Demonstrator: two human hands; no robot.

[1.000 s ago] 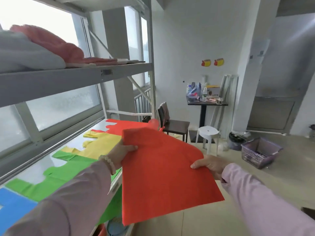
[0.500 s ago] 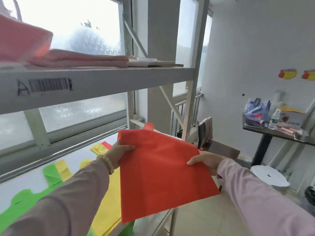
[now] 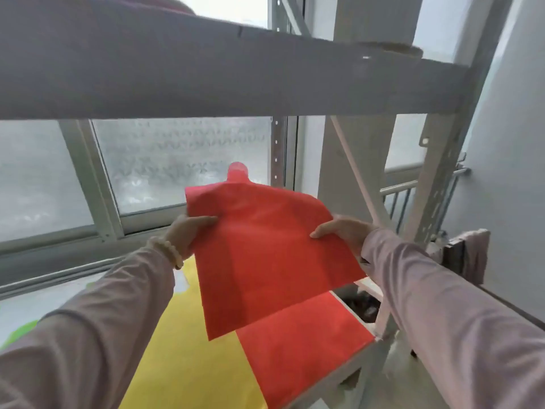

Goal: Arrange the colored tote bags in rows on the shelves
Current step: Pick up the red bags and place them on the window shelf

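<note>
While both hands hold it above the white lower shelf [image 3: 38, 305], the flat red fabric tote bag [image 3: 265, 255] hangs tilted in the head view, its rounded handle loop [image 3: 236, 171] pointing away toward the frosted window [image 3: 177, 154]. The left hand [image 3: 188, 231] pinches the bag's left edge, thumb lying on top of the cloth and the other fingers hidden beneath it; a pale bead bracelet [image 3: 168, 252] sits on that wrist. The right hand [image 3: 342, 231] grips the right edge the same way, thumb over the upper face, fingers curled under and out of sight. The 2 hands are well apart, 1 at each side of the bag. Under the held bag, another red tote bag [image 3: 300, 343] lies flat at the right end of the shelf, edge to edge with a flat yellow tote bag [image 3: 188, 349] on its left. A sliver of green tote bag [image 3: 20, 332] shows at the far left. A grey metal upper shelf beam [image 3: 206, 75] crosses the top, and a grey perforated upright [image 3: 436, 172] stands at the right.
</note>
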